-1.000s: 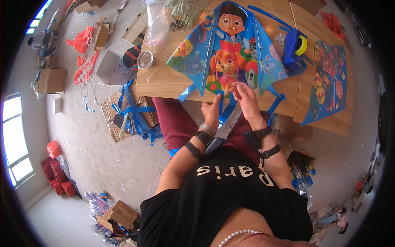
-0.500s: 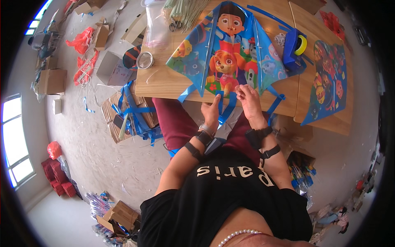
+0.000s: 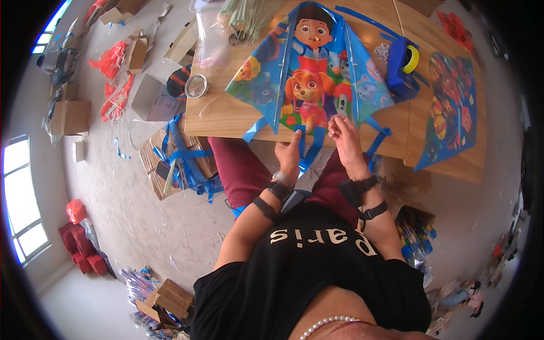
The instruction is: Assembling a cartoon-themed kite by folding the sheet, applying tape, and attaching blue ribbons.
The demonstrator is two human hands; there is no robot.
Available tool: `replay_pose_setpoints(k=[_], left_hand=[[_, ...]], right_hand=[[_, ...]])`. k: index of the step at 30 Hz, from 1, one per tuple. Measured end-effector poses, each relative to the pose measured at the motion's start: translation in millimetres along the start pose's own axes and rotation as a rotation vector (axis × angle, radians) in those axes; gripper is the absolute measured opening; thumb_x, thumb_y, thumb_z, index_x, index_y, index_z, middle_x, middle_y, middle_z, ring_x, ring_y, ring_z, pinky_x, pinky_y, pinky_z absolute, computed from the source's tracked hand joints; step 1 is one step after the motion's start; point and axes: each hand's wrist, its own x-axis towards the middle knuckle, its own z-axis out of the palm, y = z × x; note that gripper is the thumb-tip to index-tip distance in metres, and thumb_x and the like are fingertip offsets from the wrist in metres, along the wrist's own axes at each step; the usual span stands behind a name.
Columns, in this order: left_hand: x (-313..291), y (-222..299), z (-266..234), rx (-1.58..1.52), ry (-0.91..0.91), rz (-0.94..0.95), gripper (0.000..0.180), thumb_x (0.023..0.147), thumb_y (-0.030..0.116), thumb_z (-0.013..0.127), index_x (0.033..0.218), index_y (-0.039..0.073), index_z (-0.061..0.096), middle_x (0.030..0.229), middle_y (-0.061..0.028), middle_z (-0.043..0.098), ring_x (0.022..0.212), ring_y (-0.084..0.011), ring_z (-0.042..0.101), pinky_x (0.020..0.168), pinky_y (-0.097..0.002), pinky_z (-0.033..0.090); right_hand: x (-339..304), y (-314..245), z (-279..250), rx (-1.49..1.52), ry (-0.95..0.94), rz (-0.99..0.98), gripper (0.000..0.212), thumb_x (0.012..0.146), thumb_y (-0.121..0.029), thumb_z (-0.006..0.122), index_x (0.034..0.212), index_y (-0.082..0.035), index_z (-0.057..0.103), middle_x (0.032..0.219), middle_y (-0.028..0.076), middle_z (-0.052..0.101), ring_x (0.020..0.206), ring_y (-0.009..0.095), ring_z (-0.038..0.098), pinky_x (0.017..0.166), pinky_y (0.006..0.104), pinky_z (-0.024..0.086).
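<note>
A blue kite printed with cartoon characters lies flat on the wooden table, its lower end at the near edge. Blue ribbon tails hang from that end over my lap. My left hand grips the kite's lower edge beside a tail, thumb on top and the other fingers out of sight. Just to the right, my right hand is raised over the kite's lower right part, fingertips pinched together. Whatever is between those fingertips, if anything, is too small to make out.
Right of the kite stands a blue tape dispenser with a yellow roll. A second printed kite sheet lies farther right. At the table's left edge sits a round tin. Cartons and a ribbon-tied cardboard bundle are on the floor.
The whole view has shifted slightly, so the table and kite appear a little farther left. My left hand keeps its grip; my right hand stays pinched nearby, with its fingers slightly turned.
</note>
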Motion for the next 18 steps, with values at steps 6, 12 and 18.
replay_pose_setpoints(k=[6,12,18], left_hand=[[3,-4,-5,0.035,0.014,-0.013,0.036,0.093,0.019,0.078,0.121,0.001,0.066,0.111,-0.0010,0.068,0.097,-0.0107,0.061,0.086,-0.0277,0.048],[5,-2,-4,0.042,-0.006,-0.017,0.035,0.094,0.014,0.076,0.123,0.000,0.064,0.115,-0.0040,0.069,0.099,-0.0123,0.063,0.088,-0.0287,0.049],[19,-13,-19,0.101,-0.029,-0.082,0.033,0.095,0.015,0.075,0.122,-0.001,0.065,0.113,-0.0026,0.068,0.098,-0.0113,0.061,0.088,-0.0285,0.048]], right_hand=[[-28,-25,-48,-0.195,0.088,-0.093,0.019,0.106,-0.025,0.055,0.099,-0.009,0.062,0.082,-0.003,0.056,0.075,0.006,0.050,0.070,0.0219,0.041],[-70,-45,-135,-0.238,0.268,-0.027,0.019,0.106,-0.019,0.053,0.103,-0.002,0.060,0.072,-0.003,0.048,0.057,0.005,0.041,0.054,0.0236,0.034],[-88,-43,-182,-0.272,0.345,0.074,0.020,0.105,-0.018,0.053,0.105,-0.001,0.062,0.073,-0.003,0.048,0.056,0.005,0.040,0.052,0.0230,0.032]])
